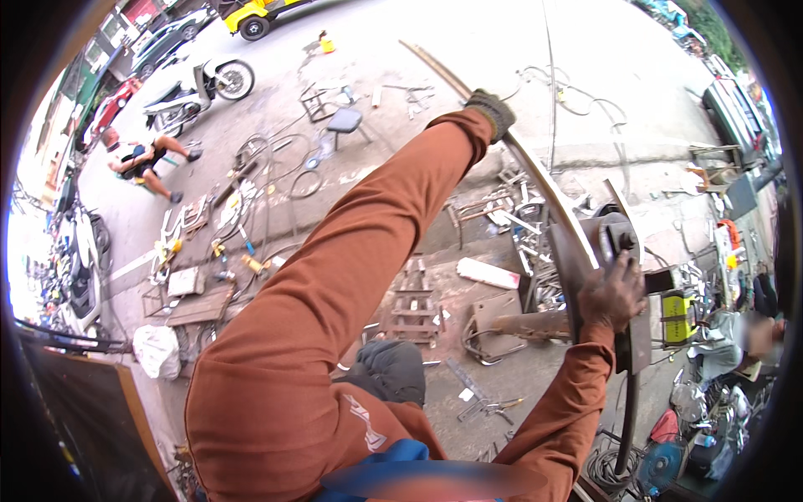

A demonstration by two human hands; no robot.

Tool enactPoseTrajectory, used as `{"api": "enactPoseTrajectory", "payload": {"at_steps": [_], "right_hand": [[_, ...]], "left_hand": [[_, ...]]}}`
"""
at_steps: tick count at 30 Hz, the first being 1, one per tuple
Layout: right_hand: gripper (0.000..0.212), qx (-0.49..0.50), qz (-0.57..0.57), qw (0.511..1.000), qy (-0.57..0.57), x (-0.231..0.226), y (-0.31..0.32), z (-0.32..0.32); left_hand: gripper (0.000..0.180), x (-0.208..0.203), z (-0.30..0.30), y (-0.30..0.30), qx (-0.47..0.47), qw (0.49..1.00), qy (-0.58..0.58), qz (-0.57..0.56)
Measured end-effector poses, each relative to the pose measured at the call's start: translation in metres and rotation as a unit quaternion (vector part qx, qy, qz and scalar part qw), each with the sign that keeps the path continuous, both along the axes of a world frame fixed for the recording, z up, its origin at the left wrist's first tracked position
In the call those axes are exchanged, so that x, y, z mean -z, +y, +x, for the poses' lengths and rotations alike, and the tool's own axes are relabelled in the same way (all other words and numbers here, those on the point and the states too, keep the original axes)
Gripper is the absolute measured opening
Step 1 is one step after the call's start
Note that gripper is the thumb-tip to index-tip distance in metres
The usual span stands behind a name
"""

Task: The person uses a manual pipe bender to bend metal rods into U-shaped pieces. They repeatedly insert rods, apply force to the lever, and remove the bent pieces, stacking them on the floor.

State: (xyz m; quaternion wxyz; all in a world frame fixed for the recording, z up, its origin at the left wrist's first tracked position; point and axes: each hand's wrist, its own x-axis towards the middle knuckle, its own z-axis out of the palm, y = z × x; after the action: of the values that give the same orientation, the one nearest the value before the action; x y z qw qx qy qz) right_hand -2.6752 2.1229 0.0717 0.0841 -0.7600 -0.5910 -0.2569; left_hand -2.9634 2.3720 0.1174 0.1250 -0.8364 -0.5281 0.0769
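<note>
My left hand (492, 115), in a dark knit glove, is stretched far out and closed around a long, slightly curved metal bar (544, 186). From beyond that hand, the bar slants down toward my right hand and ends at a heavy dark metal fixture (570, 259) with an upright pin (626, 240). My bare right hand (615, 294) rests on the fixture beside the pin and the bar's near end, fingers apart. A thick horizontal pipe (531, 326) joins the fixture from the left. Below it, a dark curved rod (627, 418) runs downward.
Scrap metal (523, 226) lies beside the fixture, with a white box (488, 273) to its left. A yellow-green box (677, 318) is at right. Cables, a small stool (345, 121) and a motorcycle (196, 94) stand farther off. One person (138, 159) sits at left, another (736, 339) at right.
</note>
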Motion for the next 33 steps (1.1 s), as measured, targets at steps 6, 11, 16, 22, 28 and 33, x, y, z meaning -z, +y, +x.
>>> {"api": "enactPoseTrajectory", "payload": {"at_steps": [6,11,16,22,28,33], "right_hand": [[0.063,-0.033,0.038,0.998,0.036,0.004,-0.001,0.008],[0.068,-0.043,0.068,0.996,0.046,0.009,0.001,0.012],[0.063,-0.042,0.059,0.995,0.071,0.009,0.0,0.014],[0.064,-0.038,0.051,0.995,0.08,0.003,-0.003,0.012],[0.066,-0.041,0.052,0.995,0.075,0.001,-0.003,0.011],[0.066,-0.034,0.048,0.995,0.075,0.001,-0.002,0.01]], "left_hand": [[0.018,-0.005,0.003,-0.001,0.016,1.0,0.004,-0.008],[0.018,0.002,0.004,0.005,0.014,0.999,0.036,-0.006],[0.024,0.003,0.006,0.007,0.007,0.999,0.04,-0.017],[0.026,-0.001,0.006,0.001,0.007,1.0,0.017,-0.016],[0.029,0.0,0.006,0.002,-0.005,1.0,0.017,-0.021],[0.028,0.001,0.006,0.003,0.011,1.0,0.024,-0.016]]}}
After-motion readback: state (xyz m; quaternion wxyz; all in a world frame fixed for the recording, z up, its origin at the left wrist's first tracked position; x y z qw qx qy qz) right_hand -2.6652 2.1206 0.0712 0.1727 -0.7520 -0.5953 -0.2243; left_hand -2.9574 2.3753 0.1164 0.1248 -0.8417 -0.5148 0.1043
